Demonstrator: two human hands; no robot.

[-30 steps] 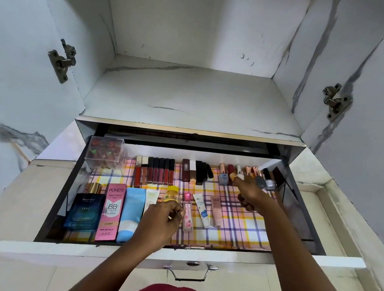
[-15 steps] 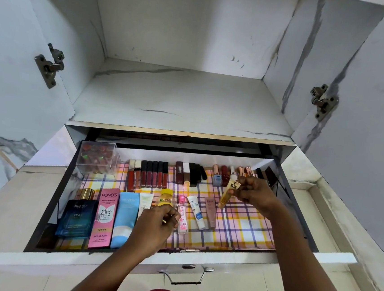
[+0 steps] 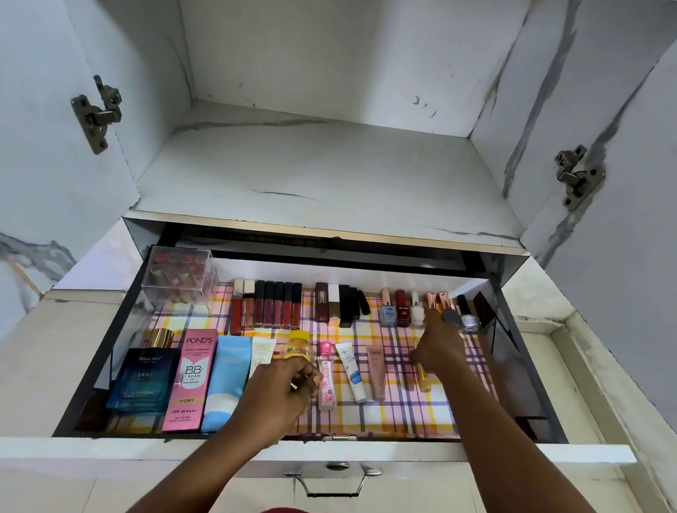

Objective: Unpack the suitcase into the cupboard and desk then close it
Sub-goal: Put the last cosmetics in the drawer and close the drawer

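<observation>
Gold-tinted plastic, light and smooth, is what I have under my right hand [image 3: 437,348]: a slim gold tube [image 3: 423,375] that I am laying on the checked liner of the drawer [image 3: 521,398], just right of the beige tube [image 3: 375,373]. It could roll, so I pinch it near its upper end, I think, since my fingers hide that part. My left hand [image 3: 280,391] curls round the yellow Garnier bottle [image 3: 298,345], which feels rigid and small; best held at the waist.

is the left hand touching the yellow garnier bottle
Touching. The head view shows the left hand with fingers curled against the lower part of the yellow Garnier bottle, no gap between them.
</observation>
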